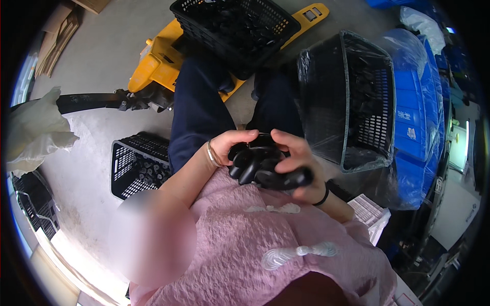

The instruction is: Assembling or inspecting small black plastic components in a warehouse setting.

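Head view: a cluster of glossy black parts (247, 168) sits gripped between two bare hands, just above the lap of a seated person in a pink top (229, 224) and navy trousers (199, 112). The left hand (229, 145) clasps the cluster's near side, thumb along the top; the right hand (301, 160) curls round the other side, fingers wrapped over a part with a rounded end. How many parts are held cannot be told.

Just left of the legs, a small black crate (116, 171) of dark round pieces stands on the grey floor (104, 61), its rim near the left forearm. On the right, a film-wrapped black crate (321, 99) rises close by the right knee, narrowing the space there; blue crates (411, 109) press in behind it. Straight ahead, a loaded black crate (201, 30) rests on a yellow pallet jack (161, 61), whose fork tip pokes past the crate's corner. Wider floor opens at far left, edged by flattened cardboard (58, 38) and a pale plastic bag (38, 132).
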Tool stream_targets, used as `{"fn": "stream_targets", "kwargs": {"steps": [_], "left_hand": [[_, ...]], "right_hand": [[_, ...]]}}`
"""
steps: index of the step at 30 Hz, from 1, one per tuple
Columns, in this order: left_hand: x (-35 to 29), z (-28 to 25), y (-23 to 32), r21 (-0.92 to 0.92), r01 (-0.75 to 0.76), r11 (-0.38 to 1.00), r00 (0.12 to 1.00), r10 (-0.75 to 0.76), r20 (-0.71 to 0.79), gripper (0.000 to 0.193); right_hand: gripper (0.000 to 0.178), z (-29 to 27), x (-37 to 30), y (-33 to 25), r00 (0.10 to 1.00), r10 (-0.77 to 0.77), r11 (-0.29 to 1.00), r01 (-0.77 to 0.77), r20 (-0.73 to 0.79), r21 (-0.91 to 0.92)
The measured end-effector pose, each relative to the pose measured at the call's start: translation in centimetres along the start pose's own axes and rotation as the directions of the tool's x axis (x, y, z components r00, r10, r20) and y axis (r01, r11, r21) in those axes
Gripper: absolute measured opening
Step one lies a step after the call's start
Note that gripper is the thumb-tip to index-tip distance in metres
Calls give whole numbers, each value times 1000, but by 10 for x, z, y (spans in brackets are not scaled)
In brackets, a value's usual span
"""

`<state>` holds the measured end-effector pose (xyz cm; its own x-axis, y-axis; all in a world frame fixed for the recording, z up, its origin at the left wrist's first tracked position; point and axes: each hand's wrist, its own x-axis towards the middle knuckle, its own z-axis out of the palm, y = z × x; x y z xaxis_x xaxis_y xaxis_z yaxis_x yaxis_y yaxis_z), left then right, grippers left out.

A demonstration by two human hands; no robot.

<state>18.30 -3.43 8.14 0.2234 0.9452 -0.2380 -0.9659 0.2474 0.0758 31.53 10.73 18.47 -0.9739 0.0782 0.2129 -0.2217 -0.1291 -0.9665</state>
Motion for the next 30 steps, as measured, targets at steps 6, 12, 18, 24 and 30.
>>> {"fn": "stream_targets", "kwargs": {"steps": [6, 12, 18, 24, 30], "left_hand": [[4, 22, 3, 161, -83, 983, 937, 21, 349, 67], [6, 26, 5, 181, -60, 982, 952, 2, 308, 69], [7, 25, 3, 134, -68, 989, 937, 17, 349, 67], [4, 29, 3, 35, -32, 999, 945, 19, 326, 65], [4, 27, 5, 204, -15, 979, 974, -32, 226, 69]], "right_hand": [[38, -22, 16, 2, 817, 419, 784, -105, -397, 611], [33, -43, 20, -11, 907, 311, 950, -301, -283, 79], [33, -43, 28, -8, 874, 359, 933, -327, -327, 150], [29, -47, 25, -12, 987, -111, 684, -7, -113, -730], [28, -45, 24, -18, 997, -73, 675, 38, -16, -737]]}}
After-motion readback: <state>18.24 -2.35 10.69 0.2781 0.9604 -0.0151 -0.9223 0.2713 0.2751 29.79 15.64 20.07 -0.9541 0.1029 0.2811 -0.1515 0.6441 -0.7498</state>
